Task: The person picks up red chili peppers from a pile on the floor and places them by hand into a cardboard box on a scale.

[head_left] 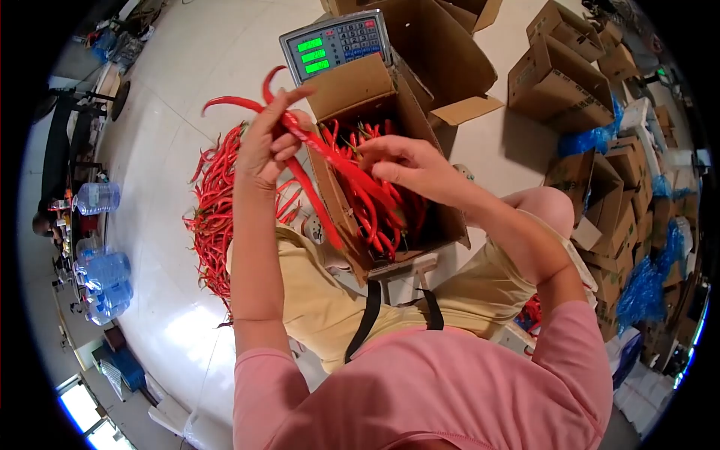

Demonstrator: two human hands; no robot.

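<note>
Several long red chili peppers (306,133) are gripped in my left hand (266,146), their curved ends sticking out past the fingers on both sides. The hand is closed around them, above the left edge of an open cardboard box (421,124). Inside the box lies a pile of red chili peppers (375,217). My right hand (409,166) hovers over that pile with fingers loosely bent and apart, and nothing shows in it. Whether its fingertips touch a pepper is hard to see.
A scale display (334,46) with green digits stands behind the box. A large heap of red chili peppers (214,217) lies on the floor at left. Empty cartons (559,82) stand at right, beside blue plastic (652,277). Water jugs (105,274) stand at far left.
</note>
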